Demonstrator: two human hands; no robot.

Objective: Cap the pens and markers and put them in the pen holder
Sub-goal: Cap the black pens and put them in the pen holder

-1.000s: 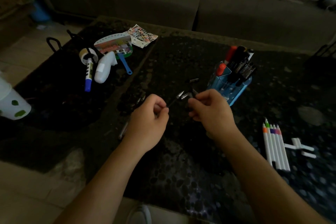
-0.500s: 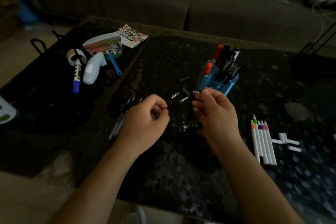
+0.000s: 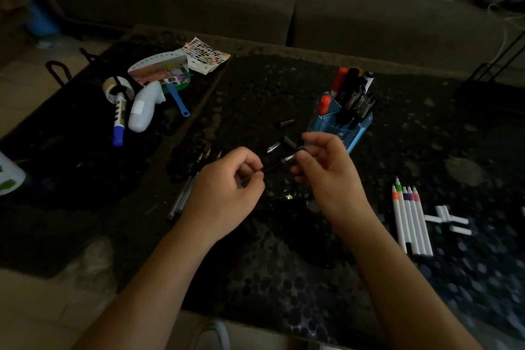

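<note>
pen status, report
Left hand pinches pen barrel. Right hand pinches its silver end; capped or not, too dark to tell. Loose caps lie before the pen holder.

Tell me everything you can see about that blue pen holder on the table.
The pen holder looks like translucent blue plastic, split into compartments. It stands upright on the dark table, just beyond the right hand, whose fingers overlap its lower edge in view; contact cannot be told. In it stand red-capped markers and dark pens, leaning right.
</note>
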